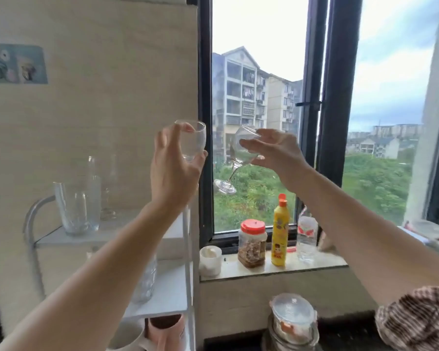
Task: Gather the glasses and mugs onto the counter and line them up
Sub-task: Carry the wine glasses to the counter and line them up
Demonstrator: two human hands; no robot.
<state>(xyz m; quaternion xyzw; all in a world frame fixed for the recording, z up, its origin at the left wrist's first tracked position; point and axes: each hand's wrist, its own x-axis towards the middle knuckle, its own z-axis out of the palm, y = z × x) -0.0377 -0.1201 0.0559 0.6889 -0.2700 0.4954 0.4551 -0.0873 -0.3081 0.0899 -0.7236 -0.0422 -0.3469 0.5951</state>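
Note:
My left hand [171,163] holds a clear wine glass [194,140] upright by its bowl, raised in front of the window frame. My right hand [276,150] grips a second clear wine glass [241,153] by the bowl; it is tilted, with its stem and foot pointing down to the left. On the white shelf rack's top shelf [107,233] stand a large clear tumbler [76,207] and a taller clear glass vessel [103,184] behind it. A ribbed glass [145,282] sits on the middle shelf. A pink mug [166,330] and a white mug [129,336] stand at the bottom.
The windowsill [271,268] carries a white cup [210,259], a red-lidded jar [252,243], a yellow bottle [280,230] and a plastic water bottle [307,235]. Lidded glass containers [293,323] are stacked below the sill. A checked cloth [418,317] lies at the right.

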